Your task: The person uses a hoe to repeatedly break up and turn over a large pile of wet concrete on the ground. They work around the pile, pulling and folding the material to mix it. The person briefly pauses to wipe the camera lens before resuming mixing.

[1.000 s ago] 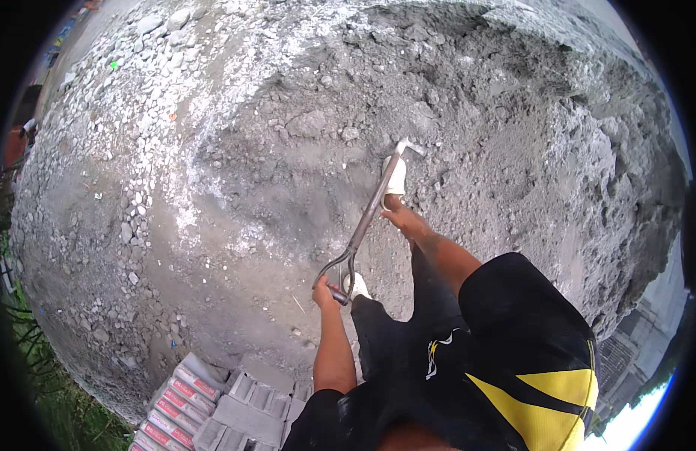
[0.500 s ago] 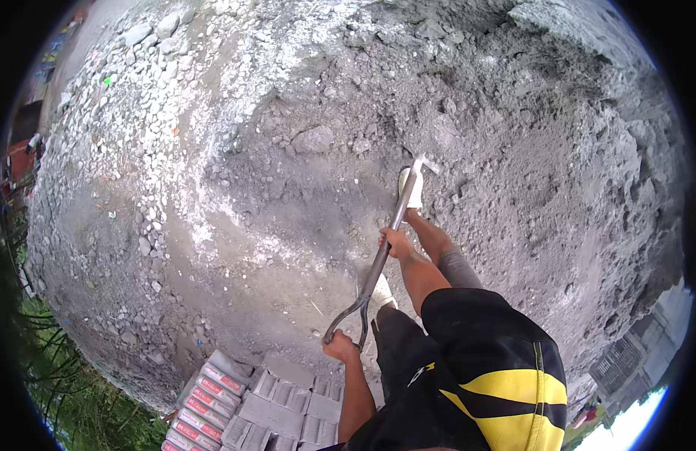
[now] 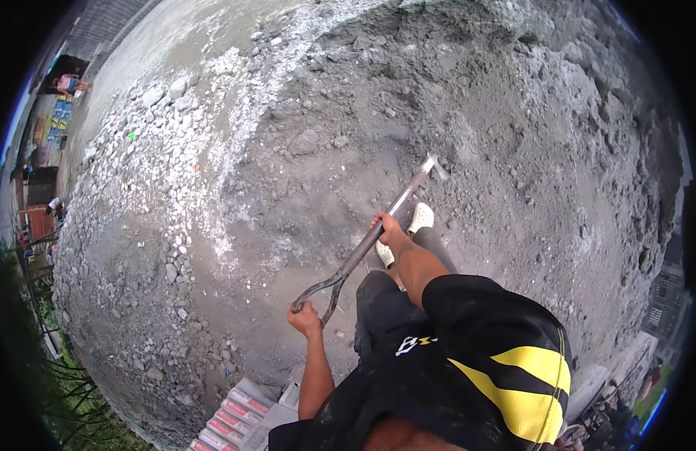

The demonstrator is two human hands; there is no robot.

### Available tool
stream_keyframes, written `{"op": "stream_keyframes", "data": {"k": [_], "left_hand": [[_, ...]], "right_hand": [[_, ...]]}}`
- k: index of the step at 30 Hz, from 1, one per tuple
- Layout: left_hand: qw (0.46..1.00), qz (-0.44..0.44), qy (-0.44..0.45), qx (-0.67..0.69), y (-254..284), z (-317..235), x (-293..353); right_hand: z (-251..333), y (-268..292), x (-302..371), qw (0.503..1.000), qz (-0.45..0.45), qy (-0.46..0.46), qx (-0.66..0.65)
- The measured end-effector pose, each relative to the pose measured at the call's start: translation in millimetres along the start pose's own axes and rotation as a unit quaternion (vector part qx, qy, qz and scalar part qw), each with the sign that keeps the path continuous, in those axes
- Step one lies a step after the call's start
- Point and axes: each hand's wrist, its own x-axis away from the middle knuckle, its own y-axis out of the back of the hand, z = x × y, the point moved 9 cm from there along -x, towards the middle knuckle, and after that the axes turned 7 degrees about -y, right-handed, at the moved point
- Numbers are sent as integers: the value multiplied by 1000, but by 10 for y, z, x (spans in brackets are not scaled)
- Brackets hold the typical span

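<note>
A shovel (image 3: 355,257) slants across the middle of the view, its forked handle end at lower left and its metal blade (image 3: 441,170) at upper right. My left hand (image 3: 305,319) is wrapped round the grip at the forked end. Farther up, my right hand (image 3: 388,228) holds the shaft. The blade shows nearly edge-on, close to the loose grey sand and gravel (image 3: 408,98); whether it touches I cannot tell. Just below the shaft are my feet in a pale clog (image 3: 421,217) and another pale clog (image 3: 384,253).
Stacked printed bags (image 3: 237,421) stand near my left arm at the bottom. Larger pale stones (image 3: 166,92) lie at upper left. A rough gravel bank (image 3: 618,143) rises on the right. Far off at left is another person (image 3: 70,84).
Both hands have shifted with the shovel; its grip end has swung left and up, so the shaft slants more. My feet are closer together. The view has turned, showing less of the bags.
</note>
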Motion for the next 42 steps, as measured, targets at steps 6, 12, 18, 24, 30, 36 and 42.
{"op": "stream_keyframes", "data": {"k": [6, 12, 18, 24, 30, 36, 42], "left_hand": [[983, 149, -101, -27, 6, -257, 149], [910, 322, -249, -77, -801, -397, 1176], [765, 573, -290, -40, -1660, -244, 3705], [313, 910, -264, -66, -368, -461, 8115], [83, 888, -447, -64, 783, -813, 8981], [502, 851, -123, -95, -577, -781, 6707], [817, 553, 131, 103, 348, -635, 4321]], "right_hand": [[-248, 1059, 559, 982, 1, 46, -183], [-303, 2949, 1154, 915, 17, 93, -391], [-365, 5810, 2372, 766, -39, 280, -578], [-1511, 8864, 4662, 590, -211, 403, -666], [-1582, 8731, 4810, 623, -14, 375, -686], [-911, 6986, 2951, 835, -34, 161, -525], [-1129, 4442, 2129, 994, 87, -19, -67]]}}
